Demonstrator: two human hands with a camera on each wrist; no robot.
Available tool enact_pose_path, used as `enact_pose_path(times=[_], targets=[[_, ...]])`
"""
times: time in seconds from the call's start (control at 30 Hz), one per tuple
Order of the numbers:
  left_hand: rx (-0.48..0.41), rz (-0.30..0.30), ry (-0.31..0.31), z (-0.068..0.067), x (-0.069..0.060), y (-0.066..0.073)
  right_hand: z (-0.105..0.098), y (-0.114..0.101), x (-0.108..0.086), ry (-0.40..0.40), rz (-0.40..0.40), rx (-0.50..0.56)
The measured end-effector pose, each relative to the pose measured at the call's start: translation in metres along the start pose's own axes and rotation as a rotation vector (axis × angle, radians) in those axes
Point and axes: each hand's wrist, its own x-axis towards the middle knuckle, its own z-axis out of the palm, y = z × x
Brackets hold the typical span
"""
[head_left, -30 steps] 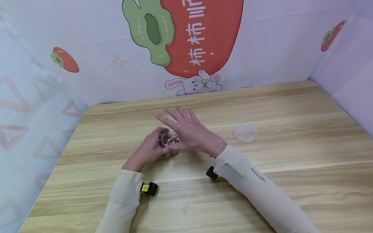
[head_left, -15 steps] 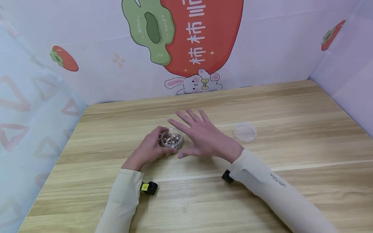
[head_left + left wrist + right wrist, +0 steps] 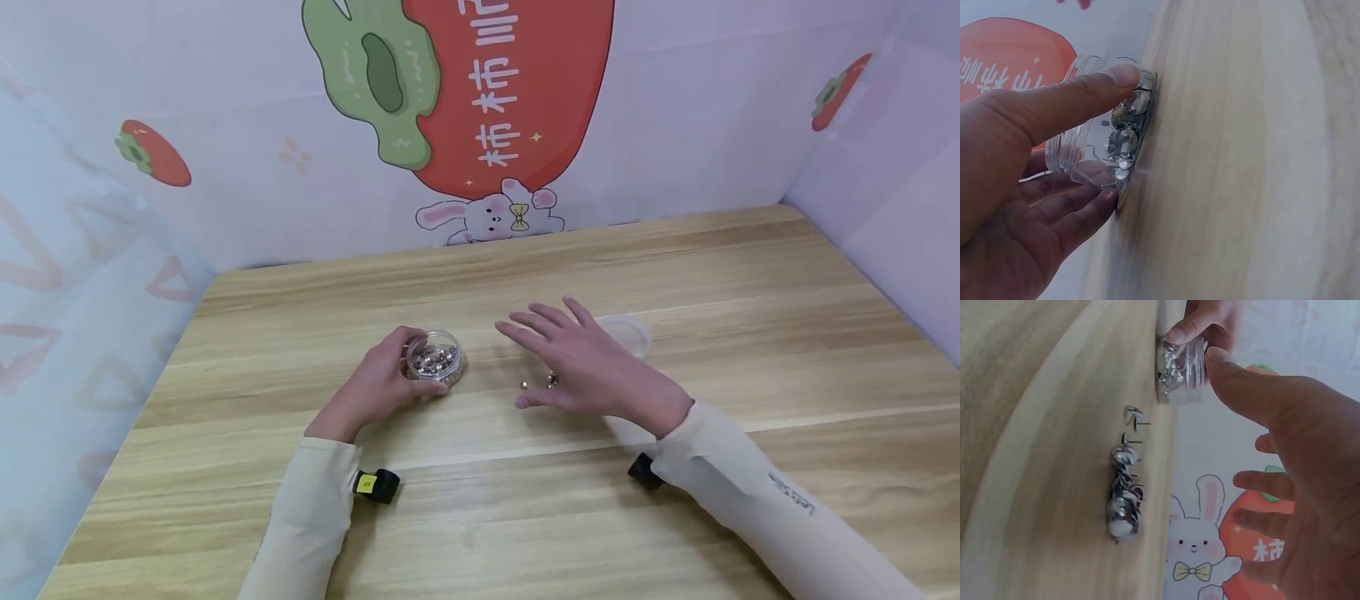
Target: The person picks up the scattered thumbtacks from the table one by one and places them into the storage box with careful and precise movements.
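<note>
My left hand point(image 3: 378, 383) grips a clear plastic jar point(image 3: 1063, 147), thumb on the near side and fingers around the far side. The jar is uncapped and stands upright on the table, with silver dome-headed thumbtacks point(image 3: 437, 361) inside. To its right, my right hand point(image 3: 592, 362) is spread above the tabletop, palm down and holding nothing. A small heap of thumbtacks point(image 3: 1124, 494) lies on the wood beneath that palm, a few of them apart from it; in the head view the hand hides most of the heap.
A round transparent lid point(image 3: 630, 333) lies flat on the wooden table point(image 3: 480, 517), partly behind my right hand. Printed cloth walls point(image 3: 675, 125) enclose the table's back and sides.
My right hand has moved rightward from over the jar, its fingers spread. Thumbtacks now show on the table under it. The left hand keeps its grip on the jar.
</note>
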Motion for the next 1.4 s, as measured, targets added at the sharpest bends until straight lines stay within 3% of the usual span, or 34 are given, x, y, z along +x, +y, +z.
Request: enact_pose_path(times=[0.53,0.8,1.07,1.2,1.4], targets=[[0.006,0.015,0.003,-0.003,0.000,0.002,0.022,-0.006,0.005,0.050,-0.039,-0.097],[-0.014,0.001,0.002,-0.001,-0.002,0.002,0.018,-0.006,0.005,0.047,-0.028,-0.092],[-0.018,0.012,0.006,0.001,-0.002,0.000,0.006,-0.007,0.007,0.101,-0.019,-0.071],[-0.030,0.012,0.005,0.000,-0.002,0.000,-0.001,-0.013,0.019,0.100,0.006,-0.048],[-0.029,0.007,0.005,-0.001,-0.001,0.001,-0.006,-0.038,0.058,0.070,-0.006,-0.014]])
